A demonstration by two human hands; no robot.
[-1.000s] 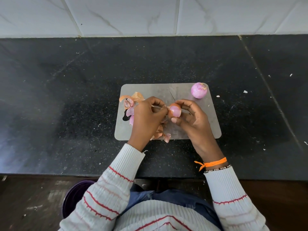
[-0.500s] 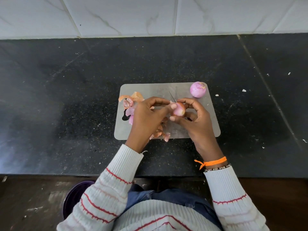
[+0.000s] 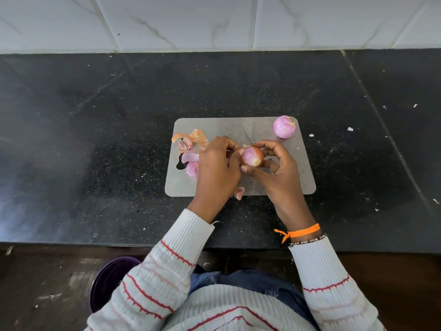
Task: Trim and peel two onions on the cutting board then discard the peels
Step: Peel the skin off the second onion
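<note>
A small, partly peeled onion (image 3: 251,156) with a strip of brown skin still on it is held just above the steel cutting board (image 3: 296,177). My right hand (image 3: 281,177) grips it between thumb and curled fingers. My left hand (image 3: 217,168) pinches a bit of skin at the onion's left side. A second onion (image 3: 284,127), pink and peeled, sits at the board's far right corner. Loose peels (image 3: 191,144) lie on the left part of the board. A thin knife blade (image 3: 247,137) shows behind the hands; the rest of the knife is hidden.
A scrap of peel (image 3: 239,192) lies at the board's near edge. The board rests on a black stone counter (image 3: 95,151) with small white flecks, against a white tiled wall. A dark purple bin (image 3: 109,278) stands on the floor below the counter, at my left.
The onion has been turned between my hands: its cut pink face showed before, now its side with brown skin shows. My left fingers have shifted onto its left side.
</note>
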